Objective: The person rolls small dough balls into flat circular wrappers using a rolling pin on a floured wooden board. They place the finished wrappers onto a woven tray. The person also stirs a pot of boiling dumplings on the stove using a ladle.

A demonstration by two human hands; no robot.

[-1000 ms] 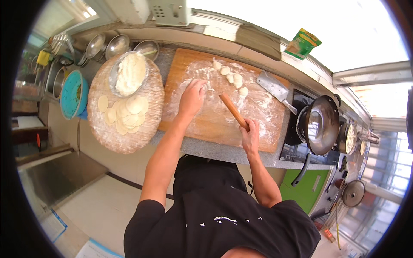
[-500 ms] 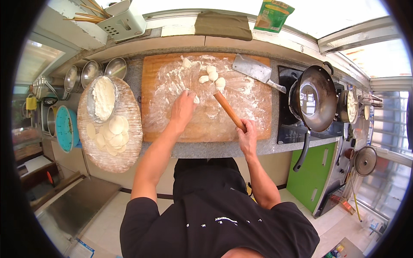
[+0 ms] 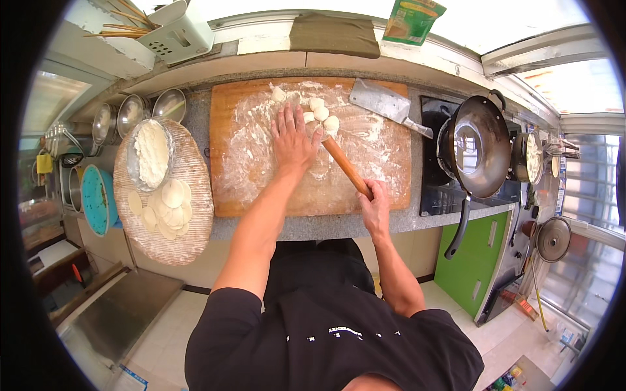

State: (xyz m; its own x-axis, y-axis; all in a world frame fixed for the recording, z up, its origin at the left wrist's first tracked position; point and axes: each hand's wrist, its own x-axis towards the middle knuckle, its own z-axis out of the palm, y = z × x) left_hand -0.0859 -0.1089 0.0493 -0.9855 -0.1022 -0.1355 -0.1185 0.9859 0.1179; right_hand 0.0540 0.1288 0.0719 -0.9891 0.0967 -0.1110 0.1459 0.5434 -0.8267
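Flour is scattered over a wooden cutting board (image 3: pixel 244 202). My left hand (image 3: pixel 295 143) lies palm down on it, fingers stretched out and slightly apart. Whatever may be under the palm is hidden. My right hand (image 3: pixel 374 203) is wrapped round the near end of a wooden rolling pin (image 3: pixel 345 167), which slants away so that its far end comes close to my left thumb. Several small dough pieces (image 3: pixel 321 113) sit together just beyond the pin, one partly covered by my left fingers. Another dough piece (image 3: pixel 278 94) lies apart at the far left.
A cleaver (image 3: pixel 381 100) rests at the board's far right corner. To the left, a round board (image 3: pixel 134 238) carries a bowl of flour (image 3: pixel 152 154) and several flat dough rounds (image 3: pixel 172 207). At right, a wok (image 3: pixel 482 153) stands on the black stove (image 3: pixel 432 199).
My left hand has gone from curled beside a dough piece to spread flat, farther forward and right. That dough piece no longer shows. The right hand and rolling pin have hardly moved.
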